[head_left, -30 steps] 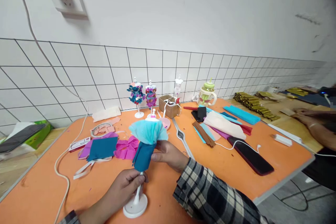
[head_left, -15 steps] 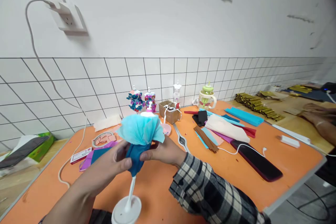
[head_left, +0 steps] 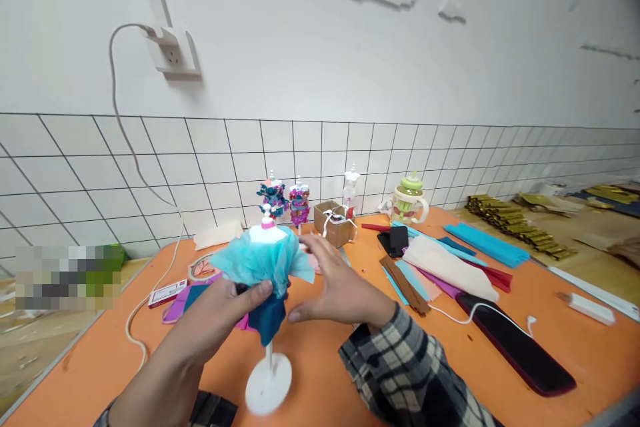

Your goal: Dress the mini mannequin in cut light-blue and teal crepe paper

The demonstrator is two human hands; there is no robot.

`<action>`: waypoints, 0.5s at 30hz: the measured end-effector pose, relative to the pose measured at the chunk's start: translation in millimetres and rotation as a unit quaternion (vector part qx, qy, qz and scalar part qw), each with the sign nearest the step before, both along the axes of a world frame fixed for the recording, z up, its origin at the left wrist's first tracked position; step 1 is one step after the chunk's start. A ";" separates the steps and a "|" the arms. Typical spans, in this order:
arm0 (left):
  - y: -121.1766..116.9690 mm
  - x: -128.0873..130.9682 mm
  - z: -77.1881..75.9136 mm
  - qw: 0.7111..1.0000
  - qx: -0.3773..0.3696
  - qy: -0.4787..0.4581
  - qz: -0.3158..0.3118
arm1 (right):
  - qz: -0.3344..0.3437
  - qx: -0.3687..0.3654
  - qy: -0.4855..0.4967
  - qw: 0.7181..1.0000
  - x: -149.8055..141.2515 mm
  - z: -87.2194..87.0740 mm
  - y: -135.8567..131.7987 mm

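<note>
A small white dress form point(head_left: 273, 232) on a round stand point(head_left: 269, 390) stands upright before me. Light blue crepe paper point(head_left: 260, 260) flares round its chest, and dark teal paper point(head_left: 269, 320) wraps its lower part. My left hand point(head_left: 220, 313) grips the form from the left, its thumb pressed at the line where the two papers meet; the other fingers are mostly hidden behind. To the right, my right hand point(head_left: 340, 287) is open, thumb and fingers spread apart beside the papers. A pink band point(head_left: 268, 224) circles the form's neck.
Two decorated dress forms point(head_left: 299, 203), a bare one point(head_left: 351, 187) and a cardboard box point(head_left: 335, 223) stand near the tiled wall. Crepe paper strips point(head_left: 450, 265), a black-topped long case point(head_left: 517, 347) and a green-lidded cup point(head_left: 410, 200) lie or stand rightward. A white cable point(head_left: 131, 320) runs down the left.
My left hand moved up from the stand's pole to the wrapped waist. My right hand has let go and spread open. The form, tilted before, now stands straighter with its neck showing.
</note>
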State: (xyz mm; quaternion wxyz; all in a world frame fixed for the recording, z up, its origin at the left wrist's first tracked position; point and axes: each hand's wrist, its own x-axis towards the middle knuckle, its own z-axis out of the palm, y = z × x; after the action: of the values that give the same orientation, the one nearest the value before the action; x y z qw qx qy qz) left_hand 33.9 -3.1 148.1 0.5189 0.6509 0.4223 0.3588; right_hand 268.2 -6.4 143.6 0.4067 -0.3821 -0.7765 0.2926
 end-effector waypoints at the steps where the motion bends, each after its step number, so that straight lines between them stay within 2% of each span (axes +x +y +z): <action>1: -0.6 -0.2 1.6 1.000 0.008 0.017 0.000 | -0.015 0.010 -0.005 1.000 7.8 5.5 -4.0; 5: -5.0 4.6 4.9 0.994 0.039 0.103 -0.014 | -0.043 0.195 -0.001 0.980 25.5 25.0 -24.4; 7: -7.8 10.0 4.2 0.990 0.046 0.125 -0.033 | -0.049 0.250 -0.010 0.967 21.8 28.4 -31.5; 11: -13.0 18.9 3.1 0.987 0.018 0.150 -0.045 | -0.119 0.268 0.007 0.956 4.4 24.6 -33.1; 15: -16.1 21.0 3.4 0.990 -0.010 0.139 -0.032 | -0.154 0.276 0.028 0.948 -2.8 20.8 -30.2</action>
State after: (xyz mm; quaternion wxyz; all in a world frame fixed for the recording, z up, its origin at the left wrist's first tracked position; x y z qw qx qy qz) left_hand 54.9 -19.2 151.5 0.4728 0.7025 0.4730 0.2435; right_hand 265.4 -36.6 164.4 0.5579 -0.3615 -0.7469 0.0114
